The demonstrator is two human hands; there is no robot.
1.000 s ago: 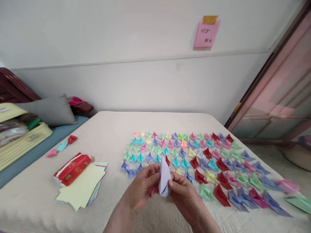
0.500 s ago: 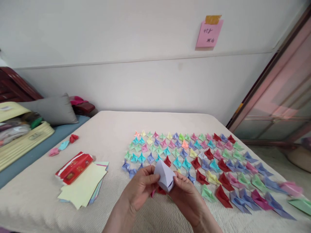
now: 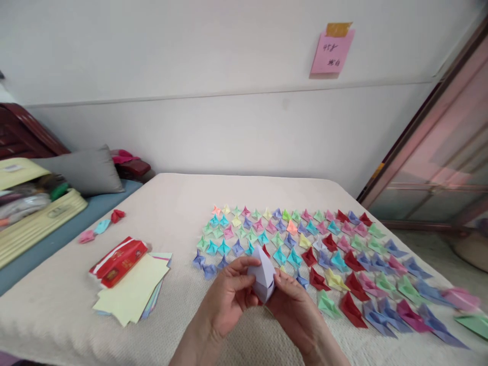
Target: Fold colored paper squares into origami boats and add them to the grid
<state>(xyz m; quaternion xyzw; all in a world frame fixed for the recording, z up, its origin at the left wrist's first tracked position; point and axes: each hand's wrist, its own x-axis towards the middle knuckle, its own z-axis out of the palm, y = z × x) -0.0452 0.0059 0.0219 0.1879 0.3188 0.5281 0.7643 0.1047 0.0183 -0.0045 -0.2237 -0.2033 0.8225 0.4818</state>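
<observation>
A pale lavender sheet of folded paper (image 3: 263, 274) is pinched between both hands, its pointed tip upward and a dark slit showing at its lower right. My left hand (image 3: 234, 290) grips its left side with thumb and fingers. On the right edge, my right hand (image 3: 292, 300) is closed on the paper too. Just beyond and beside the hands lie rows of folded paper boats, among them a red boat (image 3: 353, 309), a light green boat (image 3: 328, 304) and a cyan boat (image 3: 279, 255). The hands hide some of the boats behind them.
On the left of the cream-covered bed (image 3: 179, 193) lies a stack of coloured paper (image 3: 129, 292), with a red packet (image 3: 119, 260) against it. Small crumpled pieces, including a red one (image 3: 117, 216), lie farther left. A pink note (image 3: 333, 53) is taped to the wall.
The folded paper has turned in my hands, so its tip now points more upward and it looks narrower. My left fingers have shifted on it. The view has moved slightly.
</observation>
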